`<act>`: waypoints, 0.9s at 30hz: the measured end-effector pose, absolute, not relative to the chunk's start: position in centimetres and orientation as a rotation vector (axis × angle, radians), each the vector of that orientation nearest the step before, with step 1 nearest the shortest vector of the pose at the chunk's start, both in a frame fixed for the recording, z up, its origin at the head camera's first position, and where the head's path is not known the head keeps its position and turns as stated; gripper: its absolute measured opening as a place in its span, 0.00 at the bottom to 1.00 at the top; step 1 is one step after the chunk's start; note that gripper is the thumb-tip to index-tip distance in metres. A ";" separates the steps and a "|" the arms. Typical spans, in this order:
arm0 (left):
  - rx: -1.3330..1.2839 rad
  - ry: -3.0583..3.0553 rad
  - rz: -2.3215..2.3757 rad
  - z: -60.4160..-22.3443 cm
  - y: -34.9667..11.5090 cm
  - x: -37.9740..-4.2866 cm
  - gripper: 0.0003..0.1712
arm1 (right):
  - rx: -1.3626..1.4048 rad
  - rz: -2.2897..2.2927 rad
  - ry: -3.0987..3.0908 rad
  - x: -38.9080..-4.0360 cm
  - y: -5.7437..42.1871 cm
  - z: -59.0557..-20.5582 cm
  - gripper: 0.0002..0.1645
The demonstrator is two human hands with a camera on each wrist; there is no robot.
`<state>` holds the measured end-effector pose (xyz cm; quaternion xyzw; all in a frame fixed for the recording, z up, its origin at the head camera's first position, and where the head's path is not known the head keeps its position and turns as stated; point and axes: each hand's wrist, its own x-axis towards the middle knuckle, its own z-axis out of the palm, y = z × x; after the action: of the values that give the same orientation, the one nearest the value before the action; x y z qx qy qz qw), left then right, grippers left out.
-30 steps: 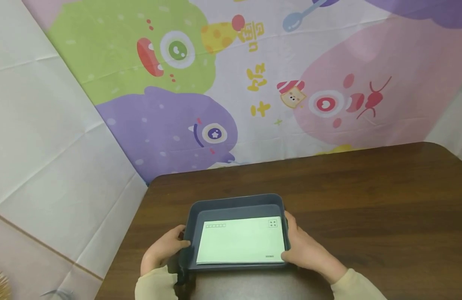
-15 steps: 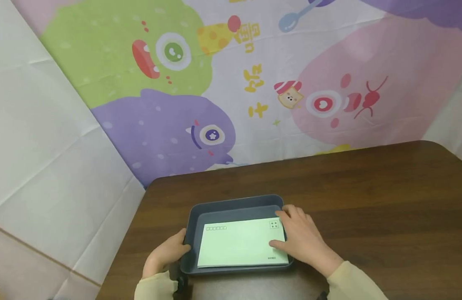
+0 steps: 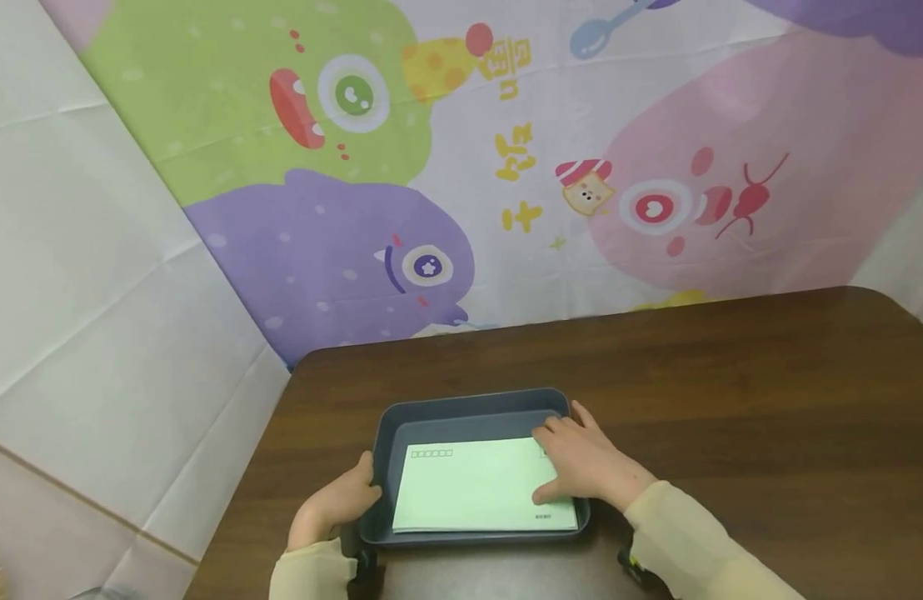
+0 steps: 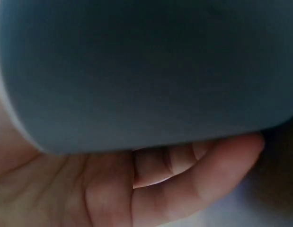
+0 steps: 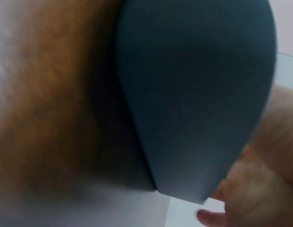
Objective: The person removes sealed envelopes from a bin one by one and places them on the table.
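Note:
A dark blue-grey tray (image 3: 461, 407) rests on the table, and a stack of pale green envelopes (image 3: 469, 487) lies flat inside it, toward the near side. My left hand (image 3: 337, 500) grips the tray's left wall, thumb at the rim. In the left wrist view, the fingers (image 4: 198, 189) curve along below the tray wall (image 4: 137, 94). Over the right end of the envelopes is my right hand (image 3: 585, 462), thumb and fingers spread apart above the top one and covering its stamp box. Whether they touch the paper is unclear. The right wrist view mostly shows the tray's outer corner (image 5: 198, 94).
The dark brown wooden table (image 3: 731, 400) extends to the right and behind the tray. A cloth with cartoon monsters (image 3: 341, 250) hangs along its back edge. White sheeting (image 3: 117, 275) stands at the left.
My right hand has let go of the tray's right wall and moved left and inward over the envelopes. The left hand keeps its hold on the tray.

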<state>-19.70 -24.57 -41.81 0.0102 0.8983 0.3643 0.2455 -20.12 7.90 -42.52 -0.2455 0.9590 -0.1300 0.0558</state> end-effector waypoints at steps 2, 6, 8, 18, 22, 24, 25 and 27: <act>0.020 2.445 1.002 -41.8 -24.6 -19.6 0.37 | -0.748 -0.398 2.867 -20.2 8.0 -42.2 0.54; 0.022 2.434 1.023 -41.9 -24.6 -19.6 0.37 | -0.762 -0.375 2.812 -20.5 8.2 -41.9 0.59; 0.019 2.423 1.039 -41.9 -24.6 -19.5 0.38 | -0.770 -0.363 2.811 -20.6 8.2 -41.9 0.60; -0.002 2.359 1.123 -41.9 -24.8 -19.5 0.38 | -0.785 -0.346 2.959 -20.5 8.0 -41.9 0.60; 0.004 2.348 1.129 -41.7 -24.8 -19.5 0.39 | -0.803 -0.433 2.999 -20.5 8.3 -41.9 0.60; -0.002 2.347 1.126 -41.6 -24.8 -19.4 0.39 | -0.820 -0.484 3.003 -20.4 8.4 -41.9 0.60; -0.002 2.349 1.121 -41.6 -24.8 -19.5 0.39 | -0.826 -0.517 3.001 -20.4 8.5 -41.9 0.59; -0.002 2.352 1.118 -41.7 -24.8 -19.5 0.39 | -0.812 -0.616 2.983 -20.3 8.6 -41.8 0.56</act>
<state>-19.48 -24.79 -41.73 -0.0007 0.8707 0.4140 0.2656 -20.26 8.55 -41.83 -0.2577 0.9463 -0.1954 -0.0053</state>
